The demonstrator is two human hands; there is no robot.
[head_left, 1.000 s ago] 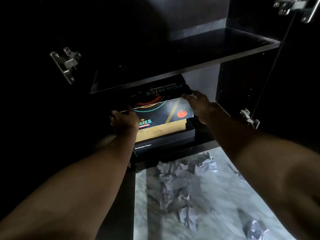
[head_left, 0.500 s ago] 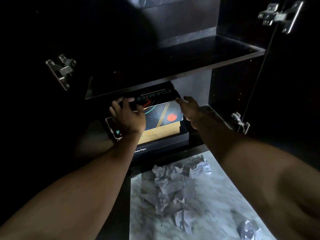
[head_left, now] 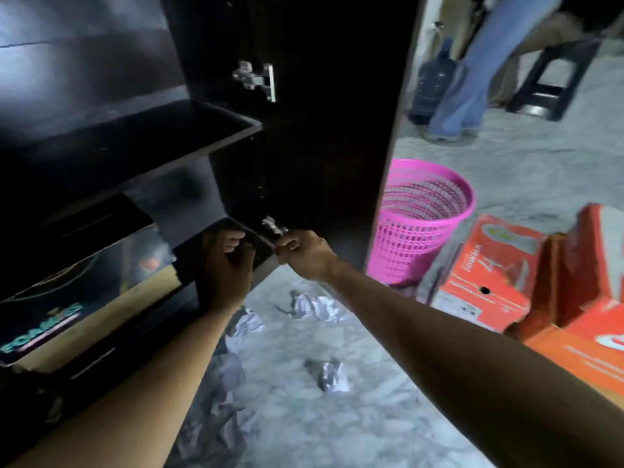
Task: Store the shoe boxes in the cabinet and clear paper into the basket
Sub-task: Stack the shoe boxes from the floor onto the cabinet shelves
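Note:
A black shoe box [head_left: 84,292] with coloured print lies in the cabinet's lower compartment, on top of another black box [head_left: 101,352]. Neither hand touches it. My left hand [head_left: 226,265] hovers at the compartment's right end with loosely curled fingers, holding nothing. My right hand [head_left: 302,253] is beside it, just below the lower door hinge [head_left: 273,226], also loosely curled around nothing. Several crumpled papers [head_left: 314,305] lie on the marble floor below my arms. The pink basket [head_left: 422,224] stands on the floor to the right. Orange shoe boxes [head_left: 486,275] sit beside it.
The dark cabinet door [head_left: 320,130] stands open between the shelves and the basket. The shelf above [head_left: 135,130] holds nothing. Behind, a person in jeans [head_left: 472,79] stands by a water bottle [head_left: 432,86] and a black stool [head_left: 553,76].
Both hands have let go of the printed box and drawn back to the right. My view has swung right, bringing the basket and orange boxes into sight.

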